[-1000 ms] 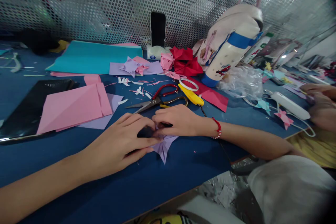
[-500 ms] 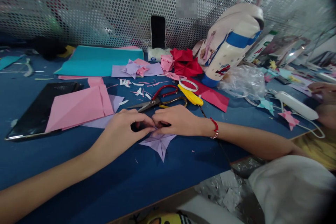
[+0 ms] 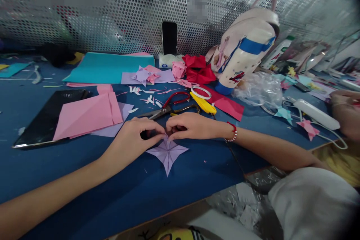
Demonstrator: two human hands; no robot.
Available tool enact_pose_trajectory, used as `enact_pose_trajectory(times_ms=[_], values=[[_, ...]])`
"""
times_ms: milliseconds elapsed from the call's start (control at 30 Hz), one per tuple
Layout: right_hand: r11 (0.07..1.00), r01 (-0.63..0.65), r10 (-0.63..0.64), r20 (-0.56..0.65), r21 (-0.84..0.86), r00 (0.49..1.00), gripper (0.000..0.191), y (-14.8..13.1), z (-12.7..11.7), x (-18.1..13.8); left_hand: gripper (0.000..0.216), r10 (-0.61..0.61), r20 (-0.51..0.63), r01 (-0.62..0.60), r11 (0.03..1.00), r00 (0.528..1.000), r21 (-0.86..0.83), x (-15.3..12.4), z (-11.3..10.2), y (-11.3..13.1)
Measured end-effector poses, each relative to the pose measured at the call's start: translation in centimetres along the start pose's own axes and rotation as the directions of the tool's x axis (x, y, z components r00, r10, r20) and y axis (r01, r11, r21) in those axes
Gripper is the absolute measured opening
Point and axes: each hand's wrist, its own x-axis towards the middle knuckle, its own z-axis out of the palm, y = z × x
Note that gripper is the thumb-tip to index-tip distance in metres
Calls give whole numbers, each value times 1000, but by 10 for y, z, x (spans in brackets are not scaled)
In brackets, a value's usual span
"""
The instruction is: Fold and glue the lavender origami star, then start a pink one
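A folded purple paper star (image 3: 168, 153) with creased points lies on the blue table in front of me. Its far point is pinched between the thumb and fingers of my left hand (image 3: 139, 134). On the other side of that point my right hand (image 3: 189, 126) is closed too, thumb and forefinger at the paper; the fingertips partly hide it. Just beyond my hands lie red-handled scissors (image 3: 165, 110) and a yellow cutter (image 3: 204, 103). Pink folded sheets (image 3: 88, 114) rest on a dark flat case (image 3: 42, 120) to the left of my left hand.
Behind are blue sheets (image 3: 112, 68), a propped phone (image 3: 169, 38), red paper flowers (image 3: 198, 69), a bottle (image 3: 242, 62) and a backpack (image 3: 253, 18). Paper scraps (image 3: 149, 99) lie beyond the hands. At right are a white power strip (image 3: 317, 114), paper stars and another person's hand (image 3: 345, 112).
The purple star has turned slightly and more of its centre shows. My right hand has shifted slightly up, away from the star's middle. The whole view has moved a little.
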Motion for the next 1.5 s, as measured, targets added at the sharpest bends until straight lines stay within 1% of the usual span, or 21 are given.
enact_pose_trajectory(times_ms=[100, 233, 333, 567, 800, 967, 1100, 1200, 1300, 1400, 1500], values=[[999, -30, 29, -37, -40, 999, 19, -3, 3, -1, 21, 8, -11, -8, 1000, 1000, 9, -1, 2, 0], [994, -34, 24, -91, -107, 996, 13, -7, 9, -4, 18, 18, -32, -18, 1000, 999, 26, -1, 4, 2], [990, -47, 32, -114, -132, 993, 14, -9, 12, -4, 16, 22, -25, -21, 999, 999, 34, -1, 5, 4], [984, -95, 81, -97, -151, 992, 25, -5, 12, -1, 11, -37, -8, 37, 998, 999, 44, 2, 11, 9], [983, -88, 70, -118, -159, 991, 29, -2, 17, -1, 15, -99, -20, 100, 995, 995, 18, 2, 16, 12], [984, -77, 58, -118, -160, 991, 33, -4, 15, -2, 10, -89, -9, 89, 996, 996, -4, 1, 13, 12], [994, -42, 34, -85, -98, 996, 36, -7, 8, -4, 7, -72, -2, 71, 997, 997, -16, 0, 11, 10], [996, -26, 18, -90, -86, 996, 25, -9, 4, -6, 8, -58, -17, 58, 998, 998, -11, -1, 11, 10], [991, -7, -6, -97, -133, 995, 14, -9, 1, -8, 9, -45, -26, 45, 999, 999, 4, -2, 11, 9], [984, 18, -34, -87, -179, 996, 11, -10, -3, -8, 9, -35, -32, 35, 999, 999, 19, -5, 11, 7], [969, 65, -88, -88, -239, 992, 10, -10, -7, -9, 9, -29, -38, 30, 999, 999, 30, -6, 11, 5]])
